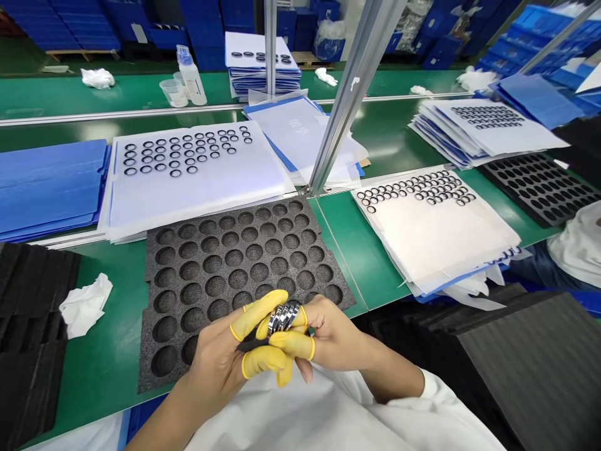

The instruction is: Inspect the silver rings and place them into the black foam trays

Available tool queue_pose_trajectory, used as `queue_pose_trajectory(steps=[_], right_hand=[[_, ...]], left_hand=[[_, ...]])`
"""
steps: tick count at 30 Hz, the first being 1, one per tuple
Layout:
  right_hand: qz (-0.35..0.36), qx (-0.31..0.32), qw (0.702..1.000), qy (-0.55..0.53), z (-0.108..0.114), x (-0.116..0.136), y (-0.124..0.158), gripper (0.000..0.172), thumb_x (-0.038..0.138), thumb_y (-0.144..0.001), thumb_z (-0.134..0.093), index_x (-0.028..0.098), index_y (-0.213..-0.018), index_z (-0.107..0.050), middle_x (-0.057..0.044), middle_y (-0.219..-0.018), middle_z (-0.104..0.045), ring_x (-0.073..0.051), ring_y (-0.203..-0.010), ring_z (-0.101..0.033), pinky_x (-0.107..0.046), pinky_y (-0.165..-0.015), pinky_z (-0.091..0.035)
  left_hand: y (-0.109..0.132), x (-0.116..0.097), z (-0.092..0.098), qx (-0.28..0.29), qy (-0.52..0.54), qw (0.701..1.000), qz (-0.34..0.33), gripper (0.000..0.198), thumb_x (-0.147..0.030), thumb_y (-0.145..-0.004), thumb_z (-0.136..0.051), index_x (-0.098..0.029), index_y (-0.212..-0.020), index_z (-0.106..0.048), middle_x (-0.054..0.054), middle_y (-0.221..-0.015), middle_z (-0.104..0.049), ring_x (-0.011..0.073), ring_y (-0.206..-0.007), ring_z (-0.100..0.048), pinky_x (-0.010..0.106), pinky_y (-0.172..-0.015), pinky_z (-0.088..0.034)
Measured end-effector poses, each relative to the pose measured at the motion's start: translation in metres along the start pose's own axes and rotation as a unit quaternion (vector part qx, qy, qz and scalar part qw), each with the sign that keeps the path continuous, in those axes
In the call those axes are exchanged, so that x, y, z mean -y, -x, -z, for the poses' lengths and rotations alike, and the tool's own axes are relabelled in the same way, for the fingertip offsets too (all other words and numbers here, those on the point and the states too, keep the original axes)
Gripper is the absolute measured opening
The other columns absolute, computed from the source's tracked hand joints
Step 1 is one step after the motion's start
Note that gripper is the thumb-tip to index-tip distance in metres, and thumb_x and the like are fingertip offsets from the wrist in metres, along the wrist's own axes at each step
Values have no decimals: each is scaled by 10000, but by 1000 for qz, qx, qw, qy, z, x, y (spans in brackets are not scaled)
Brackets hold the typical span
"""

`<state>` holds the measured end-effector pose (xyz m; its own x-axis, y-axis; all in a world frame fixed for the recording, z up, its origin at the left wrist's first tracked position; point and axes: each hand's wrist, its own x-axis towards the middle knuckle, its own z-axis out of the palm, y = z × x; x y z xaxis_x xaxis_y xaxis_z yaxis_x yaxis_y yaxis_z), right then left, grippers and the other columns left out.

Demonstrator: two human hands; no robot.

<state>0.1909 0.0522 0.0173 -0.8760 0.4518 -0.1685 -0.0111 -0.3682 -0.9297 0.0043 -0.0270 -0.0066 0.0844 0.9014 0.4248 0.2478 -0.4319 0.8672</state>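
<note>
My left hand (216,363) and my right hand (335,332) meet over the lower edge of a black foam tray (225,250) with round pockets. Between them they pinch a short stack of shiny metal rings (282,317). Yellow finger cots (258,316) cover several of my fingertips. A small dark piece (251,343), perhaps foam, shows between the left fingers. My fingers hide part of the stack.
White sheets with rows of dark rings (188,200) lie beyond the tray on a green conveyor belt (361,263). Blue folders, black foam trays, white wipes, and metal uprights stand around. A person's white sleeve (577,244) shows at the right edge.
</note>
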Motion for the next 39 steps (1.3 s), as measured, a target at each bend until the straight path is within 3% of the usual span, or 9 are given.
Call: queue_pose_trajectory(steps=[5, 11, 20, 24, 33, 36, 39], right_hand=[[16, 2, 1000, 20, -1, 0, -1, 483, 583, -897, -676, 102, -905, -705, 6, -570, -690, -28, -329, -476, -142, -447, -444], [-2, 11, 1000, -2, -2, 0, -2, 517, 608, -906, -652, 97, -959, -716, 46, -470, -621, -40, -310, -460, -145, -426, -436], [-28, 41, 994, -100, 0, -5, -6, 555, 630, -876, -675, 87, -981, -725, 29, -513, -660, -34, -305, -444, -149, -387, -384], [-56, 41, 989, -128, 2, -4, -7, 554, 625, -865, -693, 85, -981, -727, 14, -572, -698, -27, -321, -476, -138, -388, -393], [-65, 38, 987, -142, 3, -5, -7, 516, 591, -880, -696, 92, -1009, -727, 10, -619, -724, -24, -341, -522, -128, -395, -399], [-50, 43, 988, -140, 1, -4, -6, 454, 547, -902, -695, 95, -934, -721, 6, -610, -720, -22, -332, -500, -137, -380, -371], [-51, 38, 990, -123, -2, -2, -5, 533, 598, -897, -670, 86, -1037, -722, -10, -641, -734, -29, -343, -495, -153, -383, -371]], left_hand=[[3, -3, 0, -7, 4, 999, 44, 497, -343, -930, -702, -317, -1419, -612, 48, -1055, -809, 165, -837, -775, 184, -738, -615], [2, -6, -3, -31, 7, 997, 69, 488, -280, -915, -728, -333, -1391, -634, 27, -1059, -815, 160, -856, -792, 175, -767, -624], [4, -2, -4, -71, -49, 996, 17, 484, -294, -934, -704, -317, -1410, -621, 38, -1081, -795, 150, -853, -777, 194, -782, -631], [3, 1, -4, -68, -100, 992, -33, 552, -233, -936, -700, -309, -1465, -561, 40, -1124, -777, 137, -885, -767, 178, -816, -621], [2, -2, -1, -71, -144, 985, -57, 662, -92, -905, -689, -272, -1512, -498, 49, -1283, -723, 125, -971, -742, 171, -900, -601], [2, 0, -1, -80, -136, 985, -66, 664, -100, -889, -707, -260, -1503, -513, 56, -1246, -739, 135, -949, -743, 188, -881, -616], [3, 5, -2, -96, -141, 982, -80, 649, -115, -854, -750, -239, -1464, -566, 65, -1163, -764, 143, -888, -745, 206, -841, -632]])
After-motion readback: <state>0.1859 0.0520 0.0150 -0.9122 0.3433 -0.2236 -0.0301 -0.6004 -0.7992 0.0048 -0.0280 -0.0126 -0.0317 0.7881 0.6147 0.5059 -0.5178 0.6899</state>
